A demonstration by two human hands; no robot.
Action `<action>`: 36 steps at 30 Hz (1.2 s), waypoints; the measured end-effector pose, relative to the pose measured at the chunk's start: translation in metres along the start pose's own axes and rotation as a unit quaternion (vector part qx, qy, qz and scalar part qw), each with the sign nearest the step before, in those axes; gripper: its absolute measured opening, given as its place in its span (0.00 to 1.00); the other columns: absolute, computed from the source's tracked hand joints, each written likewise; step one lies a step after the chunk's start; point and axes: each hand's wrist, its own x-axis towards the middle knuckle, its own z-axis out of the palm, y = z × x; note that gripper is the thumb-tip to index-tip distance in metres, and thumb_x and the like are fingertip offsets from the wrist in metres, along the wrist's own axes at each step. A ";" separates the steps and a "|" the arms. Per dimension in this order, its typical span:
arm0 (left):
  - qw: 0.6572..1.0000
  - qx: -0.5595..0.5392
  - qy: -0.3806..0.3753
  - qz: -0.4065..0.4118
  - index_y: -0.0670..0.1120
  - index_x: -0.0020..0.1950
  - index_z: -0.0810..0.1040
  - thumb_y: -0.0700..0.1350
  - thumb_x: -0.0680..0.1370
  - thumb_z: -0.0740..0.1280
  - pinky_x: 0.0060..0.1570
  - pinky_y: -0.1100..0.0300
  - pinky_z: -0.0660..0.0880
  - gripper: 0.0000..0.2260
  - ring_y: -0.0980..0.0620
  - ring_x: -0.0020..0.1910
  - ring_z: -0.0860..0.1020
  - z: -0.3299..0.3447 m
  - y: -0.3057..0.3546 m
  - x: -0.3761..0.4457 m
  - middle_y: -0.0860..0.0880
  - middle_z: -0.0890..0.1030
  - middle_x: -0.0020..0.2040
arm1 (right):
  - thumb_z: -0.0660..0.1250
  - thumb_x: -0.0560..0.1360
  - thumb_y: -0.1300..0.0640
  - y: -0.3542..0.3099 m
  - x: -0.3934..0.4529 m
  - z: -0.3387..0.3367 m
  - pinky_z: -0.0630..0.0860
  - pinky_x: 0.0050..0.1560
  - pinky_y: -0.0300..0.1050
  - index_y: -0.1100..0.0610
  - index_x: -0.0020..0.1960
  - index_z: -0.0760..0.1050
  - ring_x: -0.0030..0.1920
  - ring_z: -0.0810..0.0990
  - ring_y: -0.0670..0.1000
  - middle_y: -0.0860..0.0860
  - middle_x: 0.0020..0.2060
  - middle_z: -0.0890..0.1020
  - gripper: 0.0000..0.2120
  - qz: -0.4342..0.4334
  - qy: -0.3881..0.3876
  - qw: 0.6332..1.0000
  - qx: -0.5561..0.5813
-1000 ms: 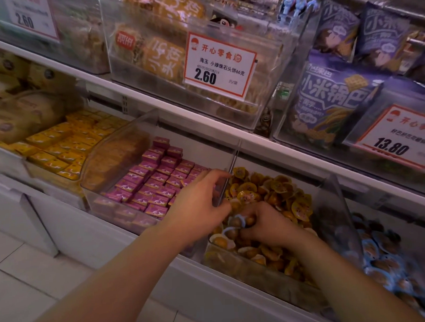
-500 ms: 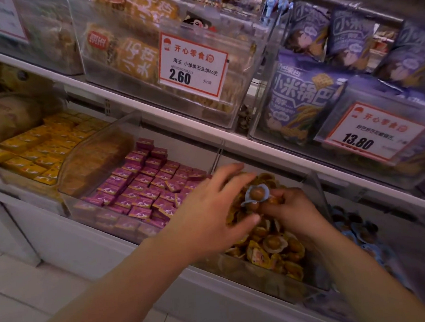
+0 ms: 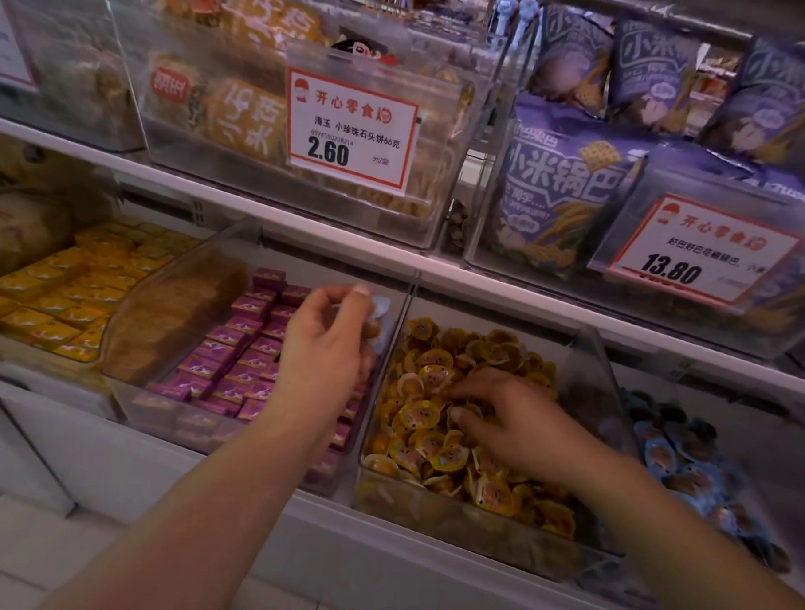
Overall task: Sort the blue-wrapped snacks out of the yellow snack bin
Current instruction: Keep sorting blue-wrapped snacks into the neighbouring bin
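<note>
- Blue snacks: a small bunch sits in the left hand, raised over the seam between the purple-box bin and the yellow bin; only pale blue wrapper edges peek out past the thumb.
- Left fingers are curled round that bunch, clamped on it.
- Right hand lies palm down on the heap of yellow snacks inside the yellow bin, fingers bent into the pile; whether they pinch anything I cannot tell.
- More blue-wrapped snacks fill the next bin on the right.
- Price tag reading 2.60 hangs on the shelf above.
</note>
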 end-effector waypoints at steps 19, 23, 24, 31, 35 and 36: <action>0.974 -0.111 0.072 -0.185 0.47 0.36 0.79 0.52 0.80 0.62 0.22 0.65 0.52 0.16 0.53 0.19 0.57 -0.009 -0.001 0.011 0.48 0.69 0.25 | 0.60 0.67 0.39 0.015 -0.006 -0.002 0.75 0.53 0.43 0.39 0.47 0.80 0.50 0.76 0.41 0.40 0.44 0.79 0.14 -0.008 -0.201 0.977 -0.069; 0.973 -0.109 0.070 -0.190 0.44 0.42 0.78 0.51 0.81 0.62 0.22 0.65 0.53 0.14 0.53 0.19 0.58 -0.006 0.000 0.007 0.48 0.69 0.25 | 0.63 0.72 0.39 0.011 -0.002 -0.004 0.77 0.50 0.37 0.41 0.54 0.80 0.48 0.79 0.37 0.38 0.47 0.83 0.15 0.021 -0.180 0.983 -0.021; 0.974 -0.106 0.071 -0.190 0.44 0.43 0.77 0.50 0.81 0.62 0.22 0.65 0.53 0.13 0.53 0.19 0.58 -0.004 0.000 0.006 0.48 0.70 0.25 | 0.64 0.74 0.42 0.011 0.005 -0.001 0.77 0.47 0.36 0.42 0.53 0.81 0.45 0.79 0.37 0.38 0.45 0.83 0.12 0.030 -0.131 0.991 -0.005; 0.984 -0.054 0.053 -0.161 0.44 0.43 0.78 0.52 0.81 0.61 0.24 0.63 0.53 0.14 0.52 0.19 0.58 0.007 -0.008 0.004 0.48 0.70 0.27 | 0.64 0.76 0.40 0.021 0.082 0.038 0.62 0.74 0.50 0.46 0.79 0.56 0.77 0.59 0.57 0.55 0.78 0.59 0.35 0.084 -0.088 0.991 -0.053; 0.986 -0.051 0.047 -0.154 0.45 0.41 0.80 0.52 0.80 0.62 0.23 0.63 0.54 0.14 0.52 0.20 0.59 0.005 -0.011 0.006 0.48 0.70 0.27 | 0.61 0.72 0.32 0.019 0.105 0.072 0.49 0.74 0.70 0.44 0.79 0.41 0.78 0.38 0.64 0.53 0.80 0.42 0.45 0.102 -0.103 0.982 -0.119; 0.986 -0.051 0.048 -0.154 0.45 0.41 0.80 0.52 0.80 0.62 0.22 0.64 0.54 0.14 0.52 0.20 0.59 0.004 -0.011 0.007 0.48 0.70 0.27 | 0.60 0.71 0.32 0.016 0.107 0.075 0.50 0.72 0.71 0.44 0.79 0.42 0.77 0.38 0.65 0.53 0.79 0.44 0.45 0.099 -0.099 0.981 -0.133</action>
